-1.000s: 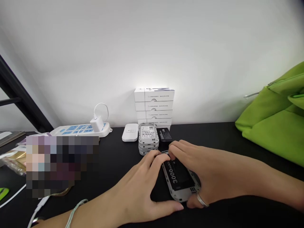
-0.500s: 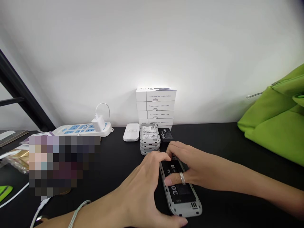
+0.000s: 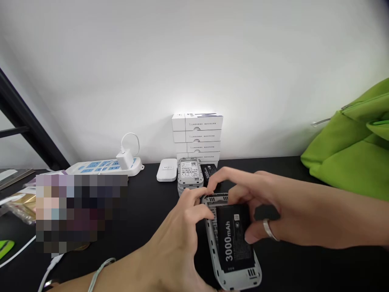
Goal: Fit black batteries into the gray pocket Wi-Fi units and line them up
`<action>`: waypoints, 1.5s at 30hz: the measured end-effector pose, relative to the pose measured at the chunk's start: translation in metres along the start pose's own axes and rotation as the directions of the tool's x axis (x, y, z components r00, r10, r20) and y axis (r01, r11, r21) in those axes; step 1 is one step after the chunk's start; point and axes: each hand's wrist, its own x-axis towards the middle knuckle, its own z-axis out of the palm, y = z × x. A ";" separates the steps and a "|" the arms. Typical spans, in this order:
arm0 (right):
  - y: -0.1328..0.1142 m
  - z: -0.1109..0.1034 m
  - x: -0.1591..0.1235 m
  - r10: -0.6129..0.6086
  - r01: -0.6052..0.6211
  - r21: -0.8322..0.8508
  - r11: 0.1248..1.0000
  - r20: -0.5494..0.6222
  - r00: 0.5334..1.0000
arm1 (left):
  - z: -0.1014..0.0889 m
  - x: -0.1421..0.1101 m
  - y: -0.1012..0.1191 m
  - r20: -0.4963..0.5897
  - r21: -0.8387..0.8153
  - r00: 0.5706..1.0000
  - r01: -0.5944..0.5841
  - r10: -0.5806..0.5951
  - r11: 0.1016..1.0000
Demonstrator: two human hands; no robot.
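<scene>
A black flat battery (image 3: 234, 239) marked 3000mAh lies askew over the open back of a pale grey, rounded device casing (image 3: 240, 280). My right hand (image 3: 267, 207), with a ring on the thumb, pinches the battery along its right side; the upper fingers curl at its top corner. Fingers of my left hand (image 3: 179, 239) rest at the casing's upper left edge, and its thumb reaches round the near end, steadying the casing. Just beyond the hands stands a stack of similar casings (image 3: 190, 170), the top one showing a printed label. Another black battery (image 3: 208, 170) lies beside that stack.
White boxes (image 3: 202, 136) are piled against the wall. Left of the casings are thin white covers (image 3: 167, 169) and a power strip (image 3: 88, 167) with a plugged-in charger (image 3: 124, 159). A green bag (image 3: 349, 150) sits at right. Cables and a blurred patch occupy the left.
The battery has shifted right and tilted up out of its recess, baring the casing's left inner side. My right hand moved right with it; my left hand stays at the casing.
</scene>
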 end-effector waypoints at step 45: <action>0.048 0.063 0.020 -0.830 0.614 -0.590 0.524 -0.192 0.524 | -0.009 0.010 -0.002 0.166 0.220 0.939 -0.334 0.302 0.917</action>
